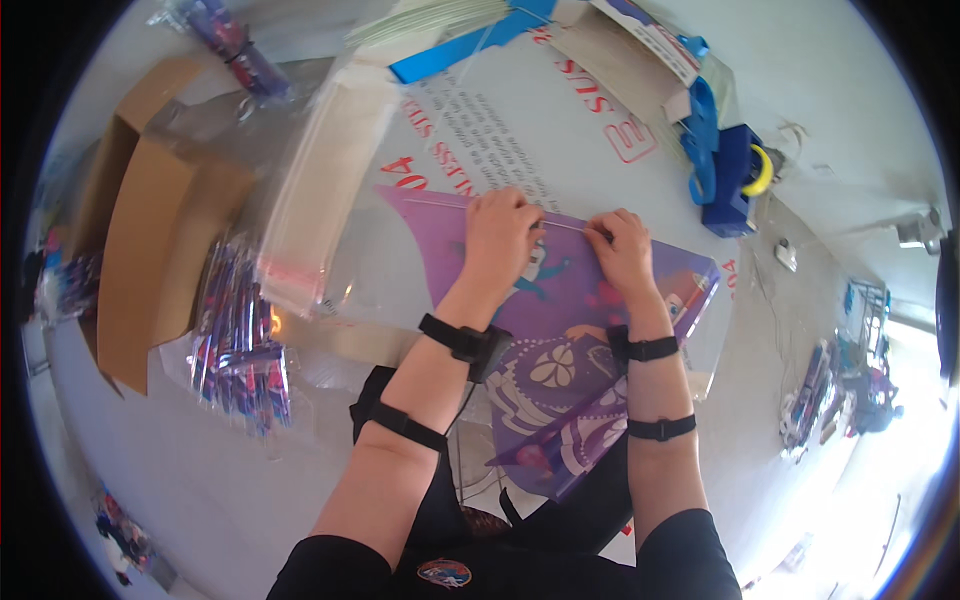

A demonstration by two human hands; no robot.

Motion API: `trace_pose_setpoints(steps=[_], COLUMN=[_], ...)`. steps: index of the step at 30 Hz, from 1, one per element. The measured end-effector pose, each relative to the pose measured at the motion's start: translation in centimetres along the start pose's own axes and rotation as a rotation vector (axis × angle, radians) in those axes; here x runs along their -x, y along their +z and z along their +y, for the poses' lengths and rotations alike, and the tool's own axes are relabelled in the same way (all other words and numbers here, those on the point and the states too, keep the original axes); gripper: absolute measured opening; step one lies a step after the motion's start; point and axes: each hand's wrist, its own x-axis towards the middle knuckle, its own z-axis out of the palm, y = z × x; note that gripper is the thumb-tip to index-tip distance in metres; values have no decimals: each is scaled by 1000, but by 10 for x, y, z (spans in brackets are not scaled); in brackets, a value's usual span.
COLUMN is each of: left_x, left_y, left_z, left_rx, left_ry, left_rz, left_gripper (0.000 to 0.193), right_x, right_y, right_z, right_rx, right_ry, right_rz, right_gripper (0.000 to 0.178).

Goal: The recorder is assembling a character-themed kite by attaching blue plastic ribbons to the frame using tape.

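Observation:
A purple printed sheet (pixel 540 368) with a cartoon figure lies across the table, its lower end hanging over the near edge towards my lap and partly folded. Along its far edge runs a thin white stick (pixel 567 225). My left hand (pixel 503 235) has its fingers curled over that edge, closed on the stick near its middle. Just to the right, my right hand (pixel 622 248) pinches the stick between thumb and fingers. Part of the edge under both hands is hidden. Black straps circle both forearms.
The table (pixel 480 130) has a printed protective film. Left are clear plastic sleeves (pixel 320 200), packed purple bundles (pixel 240 340) and an open cardboard box (pixel 150 250). At the far right stands a blue tape dispenser (pixel 728 200); pale sticks (pixel 425 22) lie at the back.

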Motion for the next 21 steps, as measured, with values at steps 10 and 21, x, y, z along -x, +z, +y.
trace_pose_setpoints(steps=[10, 21], left_x=[1, 1], left_y=[1, 2], left_z=[-6, -5], left_rx=[-41, -33], left_ry=[-13, 0], left_rz=[-4, 9], left_gripper=[22, 22], right_x=[36, 46], right_y=[-13, -4], right_z=[-24, -24], right_rx=[72, 91], right_ry=[-125, -27], right_rz=[14, 76], right_gripper=[29, 42])
